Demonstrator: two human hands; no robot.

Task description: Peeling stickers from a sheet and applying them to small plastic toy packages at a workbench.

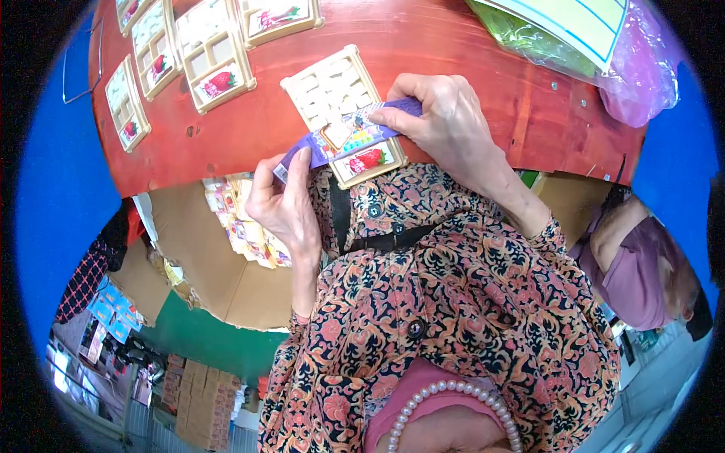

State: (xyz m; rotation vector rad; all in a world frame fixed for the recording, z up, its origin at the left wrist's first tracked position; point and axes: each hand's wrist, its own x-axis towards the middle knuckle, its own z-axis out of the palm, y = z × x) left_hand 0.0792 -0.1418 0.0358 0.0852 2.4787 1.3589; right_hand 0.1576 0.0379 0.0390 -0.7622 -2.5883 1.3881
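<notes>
A cream tray (321, 63) with small compartments lies tilted on the red table, near its front edge. White pieces fill its far part, and a strawberry picture (368, 160) shows at its near end. Across the tray runs a purple printed cardboard band (352, 139). My left hand (287, 202) pinches the band's left end between thumb and fingers. At the other end, my right hand (445, 121) grips the band with its thumb on top and the fingers curled. Whether the band passes under the tray is hidden.
Several similar trays (215, 62) stand at the far left of the red table (483, 83). Clear and lilac plastic bags (642, 68) and a yellow sheet (578, 23) lie far right. Below the edge, a cardboard box (204, 257) holds printed packs (245, 223). Another person (638, 260) is at right.
</notes>
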